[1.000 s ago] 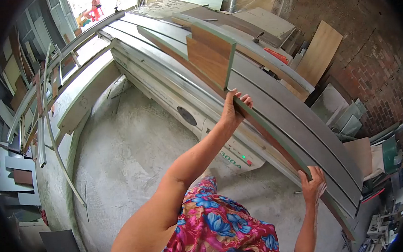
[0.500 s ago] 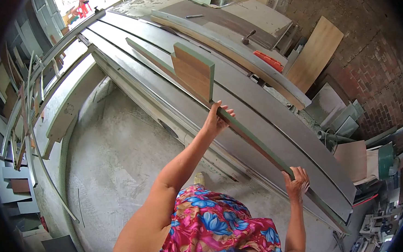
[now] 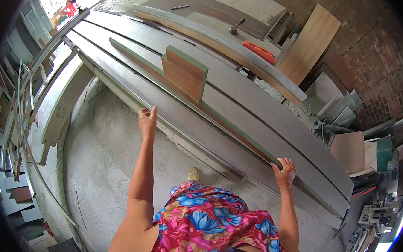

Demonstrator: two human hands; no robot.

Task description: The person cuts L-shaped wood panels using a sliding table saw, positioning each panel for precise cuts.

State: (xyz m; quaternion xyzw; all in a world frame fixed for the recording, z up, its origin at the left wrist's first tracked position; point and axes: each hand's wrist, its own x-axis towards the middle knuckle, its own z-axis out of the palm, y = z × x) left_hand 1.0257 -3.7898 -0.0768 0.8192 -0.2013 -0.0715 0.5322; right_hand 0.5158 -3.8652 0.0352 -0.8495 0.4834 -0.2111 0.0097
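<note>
I see a long, thin brown board (image 3: 184, 77) with green edges. It has a tall, boxy bit sticking up, with a little step at one corner. It seems to stand on its thin side, stretched the long way along the gray table (image 3: 274, 112).

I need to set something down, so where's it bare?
Table: the strip between the board and the rail looks bare, as does the strip from the board to the near edge, though the left hand is at that edge. Floor: mostly bare between hose and left arm. Crowded: behind the rail, around handle and red piece.
</note>
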